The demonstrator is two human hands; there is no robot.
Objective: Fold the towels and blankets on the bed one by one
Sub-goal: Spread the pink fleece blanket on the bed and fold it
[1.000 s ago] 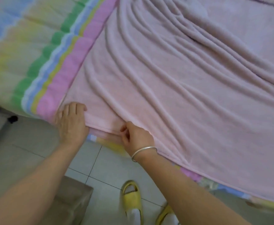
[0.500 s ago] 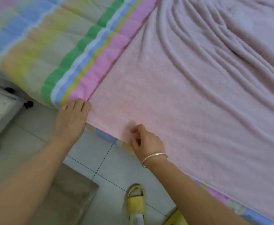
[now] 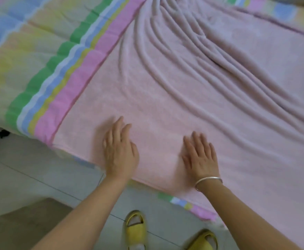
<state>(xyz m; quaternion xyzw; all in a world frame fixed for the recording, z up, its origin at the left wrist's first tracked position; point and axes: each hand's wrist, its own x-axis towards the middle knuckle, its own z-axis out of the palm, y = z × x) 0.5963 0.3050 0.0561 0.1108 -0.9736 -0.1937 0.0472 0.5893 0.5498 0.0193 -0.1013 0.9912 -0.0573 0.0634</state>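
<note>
Two bare hands lie flat on a pale pink blanket [image 3: 192, 91] spread across the bed. The left hand [image 3: 119, 152] rests palm down near the blanket's near edge, fingers straight and close together, gripping nothing. The right hand [image 3: 200, 156] rests just to its right, fingers straight and slightly fanned, also holding nothing; a silver bangle [image 3: 208, 181] circles that wrist. Between and around the hands the cloth looks smooth, while long ridged folds sweep from the far end of the blanket down toward the right. Beneath it lies a striped bedsheet [image 3: 44, 69] in green, blue, yellow and pink bands, bare to the left. At the bedside, two yellow slippers [image 3: 135, 230] stand on the grey tiled floor [image 3: 39, 170].
</note>
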